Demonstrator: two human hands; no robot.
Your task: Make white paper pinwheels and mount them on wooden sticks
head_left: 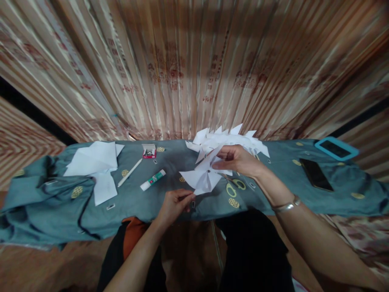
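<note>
A white paper pinwheel (pixel 203 180) is held up over the cloth between my two hands. My left hand (pixel 178 205) pinches its lower tip between thumb and fingers. From above right, my right hand (pixel 238 160) has its fingers closed on the upper part of the pinwheel. Behind it lies a heap of several white paper pinwheels (pixel 234 140). Scissors with yellow-green handles (pixel 231 190) lie just under my right hand, their blades partly hidden by the paper. A glue stick (pixel 152 180) rests on the cloth left of the pinwheel.
On the grey-green cloth (pixel 273 194) a small red-and-white box (pixel 149 151) holds shiny metal bits. Further left are a white pen-like stick (pixel 130 172) and white paper sheets (pixel 94 160). A dark phone (pixel 316 174) and a blue-framed tablet (pixel 336 148) lie right. Curtains (pixel 194 73) hang behind.
</note>
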